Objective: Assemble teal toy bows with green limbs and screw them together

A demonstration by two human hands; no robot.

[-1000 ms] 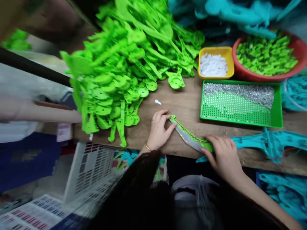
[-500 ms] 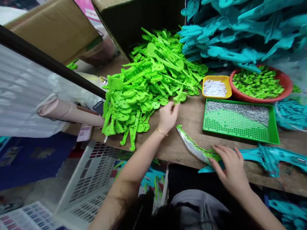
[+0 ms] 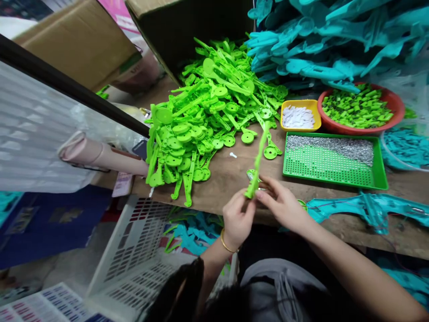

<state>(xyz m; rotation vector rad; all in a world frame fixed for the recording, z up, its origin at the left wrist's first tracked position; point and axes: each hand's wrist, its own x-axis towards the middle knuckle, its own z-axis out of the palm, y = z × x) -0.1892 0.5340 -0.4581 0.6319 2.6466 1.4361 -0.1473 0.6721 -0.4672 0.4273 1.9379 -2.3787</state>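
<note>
A long green plastic piece [image 3: 259, 156] stands upright on edge above the bench's front edge, its lower end pinched by my left hand [image 3: 237, 217]. My right hand [image 3: 279, 201] is closed at the same end, its fingertips against the piece. Behind and under my hands lies the curved green and clear part [image 3: 250, 174], mostly hidden. To the right, a turquoise frame piece [image 3: 348, 206] rests on the bench. A large heap of green pieces [image 3: 204, 112] lies beyond my hands.
A green tray [image 3: 331, 179] holds silver bits. Behind it are a yellow dish [image 3: 286, 124] of white pieces and a red bowl [image 3: 398, 117] of green parts. Turquoise parts [image 3: 308, 58] are piled at the back right. A white crate [image 3: 117, 250] stands below the bench.
My left hand has come back from the heap with a green piece. My right hand has left the curved part and moved left to meet it. A small white piece now shows on the bench.
</note>
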